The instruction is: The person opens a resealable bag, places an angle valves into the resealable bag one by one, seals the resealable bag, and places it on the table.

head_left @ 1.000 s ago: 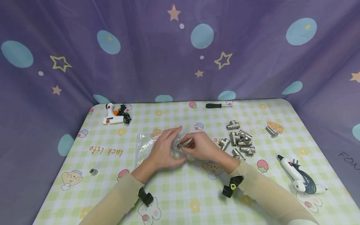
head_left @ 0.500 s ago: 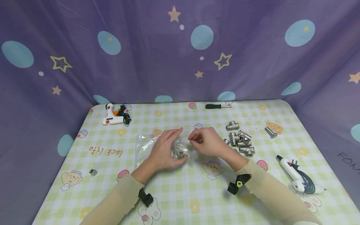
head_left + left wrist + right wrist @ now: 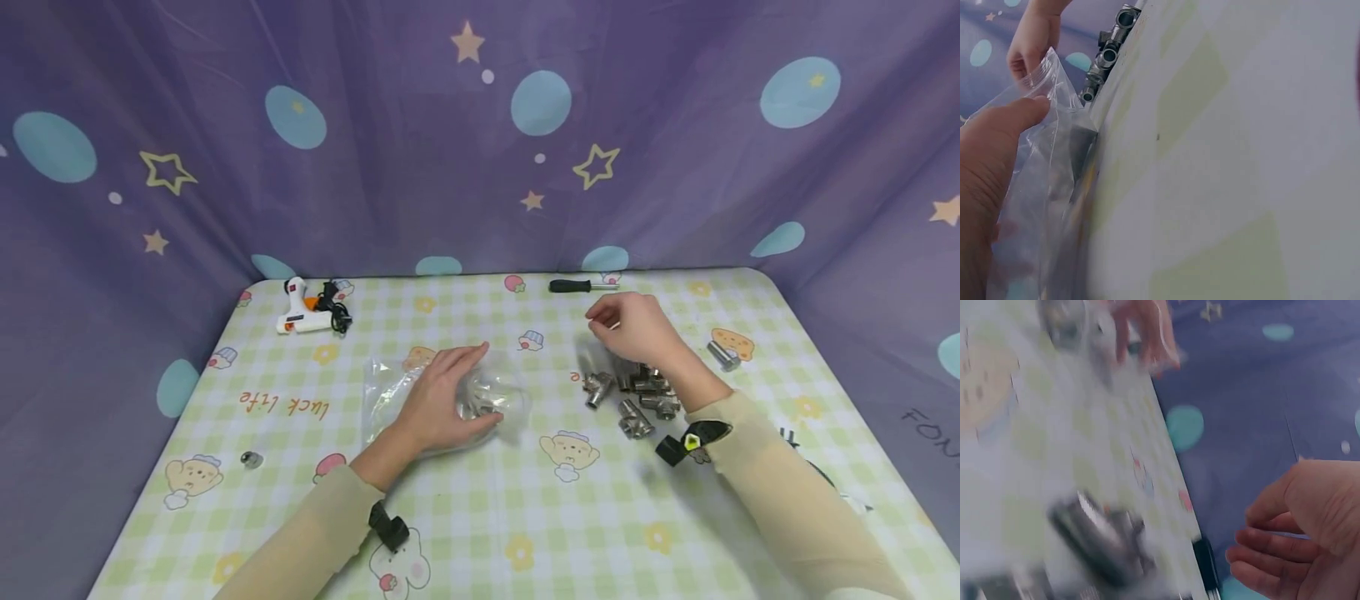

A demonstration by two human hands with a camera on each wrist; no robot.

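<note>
Plastic bag (image 3: 1054, 153), in every view, white glue gun (image 3: 306, 321), head view only

Checked green and white on the bench (image 3: 480, 508); purple, blue-spotted on the curtain (image 3: 420, 175); silvery on the fittings (image 3: 636, 427).

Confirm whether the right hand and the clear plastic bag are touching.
Apart. The head view shows it: a stretch of checked tablecloth is visible between the right hand and the clear plastic bag.
</note>
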